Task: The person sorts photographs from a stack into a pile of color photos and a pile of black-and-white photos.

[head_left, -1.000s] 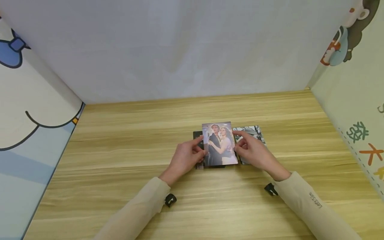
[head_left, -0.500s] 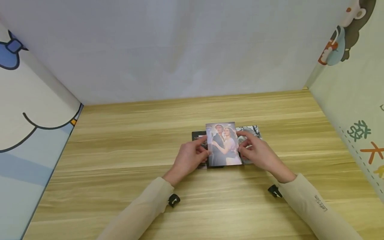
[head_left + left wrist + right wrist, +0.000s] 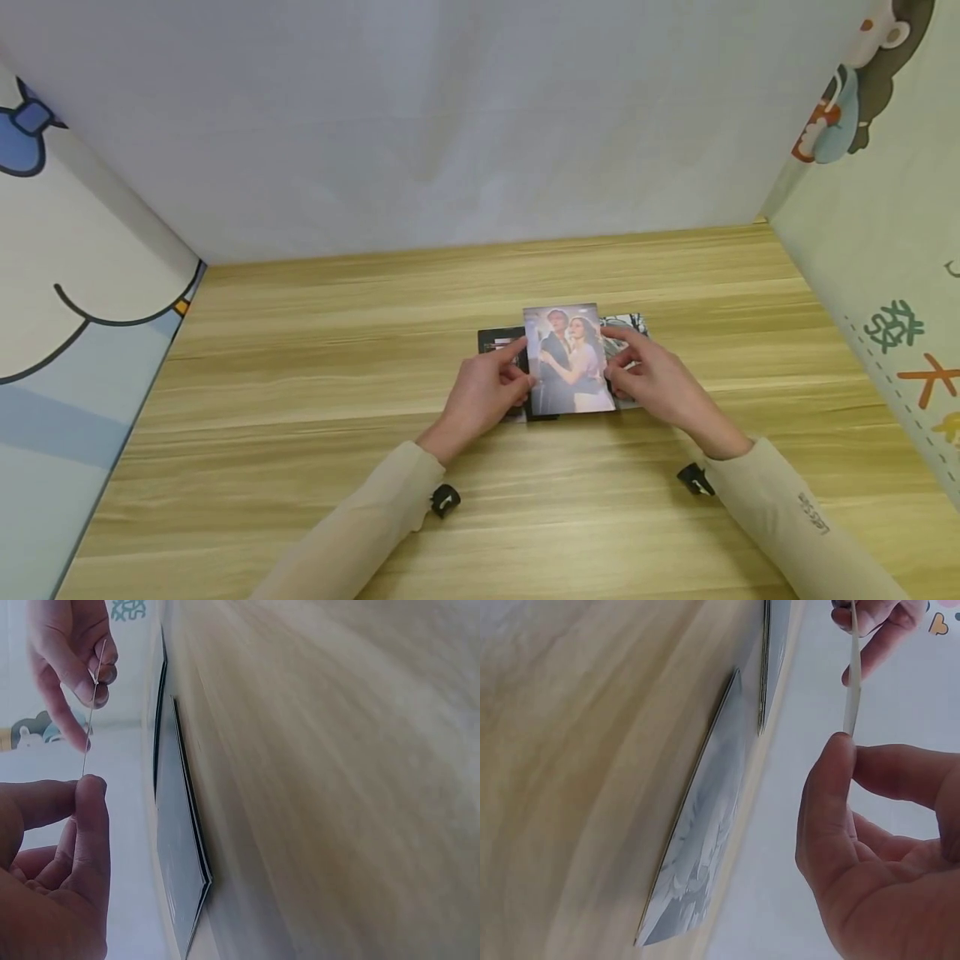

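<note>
1. Your left hand (image 3: 487, 392) pinches the left edge of the photo (image 3: 570, 358) between thumb and fingertip, its other fingers curled in.
2. Your right hand (image 3: 651, 377) pinches the photo's right edge in the same manner, so both grips are closed on that one print.
3. The photo lies between your hands, raised clear of the table (image 3: 300, 367); both wrist views show a gap beneath it. It pictures two people standing close, one in dark clothes, the other in a pale dress. A small pale mark sits near its top right corner, too tiny to read.
4. Below the photo and showing past its left side is a dark stack (image 3: 491, 337), with layered edges visible in the left wrist view. Pale printing on its top is too small to make out.
5. Below the photo and showing past its right side is a grey picture (image 3: 630, 322), flat on the table and partly hidden by your right hand.
6. Your right sleeve (image 3: 780, 512), nearer you than the photo, carries dark lettering that you cannot read surely.
7. Well to the right of the photo, the side panel (image 3: 840, 250) bears a green character (image 3: 895, 325), apparently 發, and an orange 大 (image 3: 928, 382); a yellow one below is cut off.
</note>
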`<action>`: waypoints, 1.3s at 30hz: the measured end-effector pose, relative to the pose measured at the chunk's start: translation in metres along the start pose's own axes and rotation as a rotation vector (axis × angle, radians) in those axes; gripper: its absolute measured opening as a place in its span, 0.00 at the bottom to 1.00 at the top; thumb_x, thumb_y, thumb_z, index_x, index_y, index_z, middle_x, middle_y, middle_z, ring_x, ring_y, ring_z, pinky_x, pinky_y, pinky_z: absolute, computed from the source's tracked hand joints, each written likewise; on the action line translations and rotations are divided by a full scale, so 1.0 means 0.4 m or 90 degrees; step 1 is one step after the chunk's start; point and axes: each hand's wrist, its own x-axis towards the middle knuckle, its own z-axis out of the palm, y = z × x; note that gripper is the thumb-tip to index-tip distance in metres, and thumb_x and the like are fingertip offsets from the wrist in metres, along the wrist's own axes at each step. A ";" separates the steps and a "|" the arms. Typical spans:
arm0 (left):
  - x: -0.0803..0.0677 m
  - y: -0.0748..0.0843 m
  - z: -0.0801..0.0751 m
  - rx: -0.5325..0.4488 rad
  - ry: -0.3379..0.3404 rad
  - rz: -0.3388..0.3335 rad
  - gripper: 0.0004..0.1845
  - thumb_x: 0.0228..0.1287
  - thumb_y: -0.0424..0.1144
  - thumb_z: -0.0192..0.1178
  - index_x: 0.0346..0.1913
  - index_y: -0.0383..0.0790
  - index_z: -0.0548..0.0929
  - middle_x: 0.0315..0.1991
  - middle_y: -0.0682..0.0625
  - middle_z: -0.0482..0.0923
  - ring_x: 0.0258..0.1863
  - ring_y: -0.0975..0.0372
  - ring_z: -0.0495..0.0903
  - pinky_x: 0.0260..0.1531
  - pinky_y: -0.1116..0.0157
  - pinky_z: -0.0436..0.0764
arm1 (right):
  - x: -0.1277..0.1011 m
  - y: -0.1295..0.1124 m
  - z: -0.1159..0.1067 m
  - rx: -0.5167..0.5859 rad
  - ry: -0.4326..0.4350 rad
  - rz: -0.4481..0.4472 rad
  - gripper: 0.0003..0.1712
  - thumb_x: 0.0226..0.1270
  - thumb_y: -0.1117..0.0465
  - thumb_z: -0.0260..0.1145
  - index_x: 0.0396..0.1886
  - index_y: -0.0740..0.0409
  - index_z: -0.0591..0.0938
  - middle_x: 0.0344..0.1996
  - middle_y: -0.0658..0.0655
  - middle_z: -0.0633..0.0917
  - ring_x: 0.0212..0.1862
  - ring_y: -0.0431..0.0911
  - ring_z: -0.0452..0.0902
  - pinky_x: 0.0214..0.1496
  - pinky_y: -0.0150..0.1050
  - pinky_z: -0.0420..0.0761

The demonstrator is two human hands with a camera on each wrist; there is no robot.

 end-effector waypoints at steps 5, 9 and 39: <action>-0.018 0.020 0.028 -0.003 0.007 -0.011 0.33 0.69 0.33 0.68 0.75 0.35 0.71 0.29 0.53 0.86 0.23 0.67 0.82 0.25 0.70 0.80 | -0.021 0.011 -0.015 -0.012 -0.004 -0.009 0.33 0.71 0.72 0.59 0.75 0.68 0.68 0.37 0.61 0.85 0.32 0.47 0.83 0.32 0.34 0.80; -0.032 0.033 0.051 -0.005 0.017 -0.018 0.33 0.69 0.33 0.68 0.75 0.35 0.71 0.30 0.53 0.86 0.23 0.67 0.82 0.25 0.71 0.80 | -0.039 0.018 -0.028 -0.020 -0.010 -0.018 0.32 0.70 0.73 0.59 0.74 0.68 0.68 0.36 0.61 0.85 0.32 0.47 0.83 0.32 0.34 0.80; -0.115 0.075 0.099 -0.147 0.126 -0.073 0.28 0.69 0.28 0.66 0.71 0.39 0.77 0.44 0.46 0.83 0.32 0.63 0.85 0.32 0.67 0.86 | -0.095 0.016 -0.041 0.048 -0.052 -0.056 0.36 0.72 0.72 0.60 0.77 0.70 0.63 0.37 0.62 0.84 0.34 0.47 0.83 0.35 0.32 0.82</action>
